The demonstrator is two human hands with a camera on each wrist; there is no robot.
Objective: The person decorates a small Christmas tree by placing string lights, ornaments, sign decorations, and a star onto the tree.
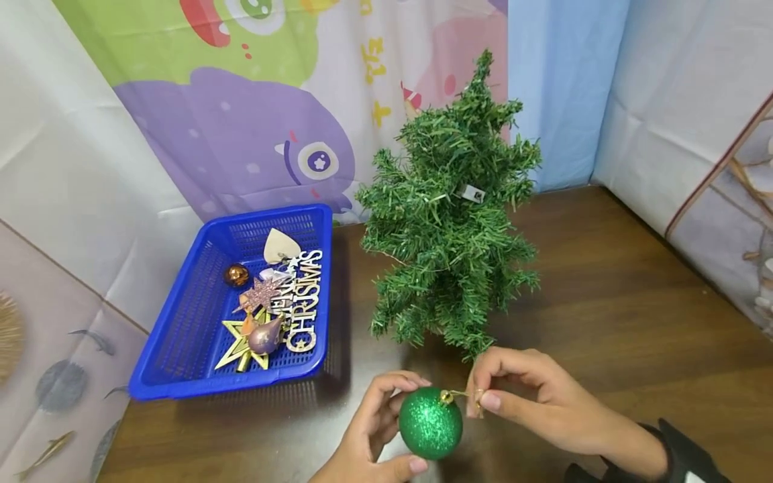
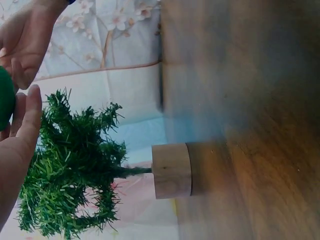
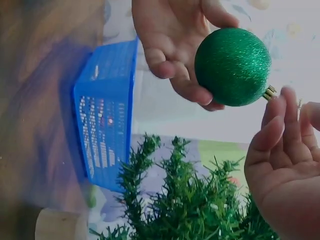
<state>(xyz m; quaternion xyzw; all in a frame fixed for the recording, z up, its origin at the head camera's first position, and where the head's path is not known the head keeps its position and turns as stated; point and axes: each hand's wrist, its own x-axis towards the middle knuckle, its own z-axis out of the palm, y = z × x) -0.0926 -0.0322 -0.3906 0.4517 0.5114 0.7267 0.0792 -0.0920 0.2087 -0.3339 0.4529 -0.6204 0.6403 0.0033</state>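
A glittery green bauble (image 1: 431, 423) with a small gold cap is gripped between the thumb and fingers of my left hand (image 1: 377, 429), in front of the tree. My right hand (image 1: 543, 399) pinches the gold hanging cord (image 1: 477, 396) between thumb and forefinger, drawn out to the right of the cap. Just beyond both hands stands a small artificial Christmas tree (image 1: 453, 235). In the left wrist view its round wooden base (image 2: 171, 171) rests on the table. The right wrist view shows the bauble (image 3: 232, 66) from the side, its cap close to my right fingertips (image 3: 287, 97).
To the left on the brown table (image 1: 610, 282) sits a blue plastic basket (image 1: 175, 315). It holds a gold star (image 1: 225, 355), a Merry Christmas sign (image 1: 306, 302), a brown ball (image 1: 236, 274) and other ornaments. Printed cloths (image 1: 241, 147) hang behind and at the sides.
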